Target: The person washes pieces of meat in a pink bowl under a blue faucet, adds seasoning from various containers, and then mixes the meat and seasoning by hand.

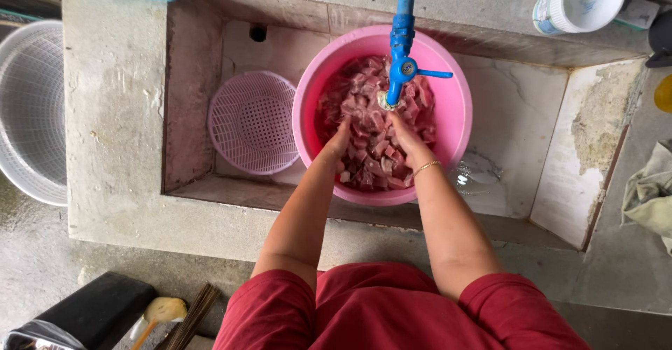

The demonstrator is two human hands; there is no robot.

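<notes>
A pink basin sits in a concrete sink, filled with chunks of raw red meat in reddish water. Both my hands are down in the meat. My left hand is partly buried among the chunks at the near left of the basin. My right hand, with a thin gold bracelet on the wrist, rests on the meat just under a blue tap that hangs over the basin. My fingers are hidden in the meat.
A pink plastic colander lies in the sink left of the basin. A white basket stands at far left, a white cup on the back ledge, a cloth at right, a black bin near left.
</notes>
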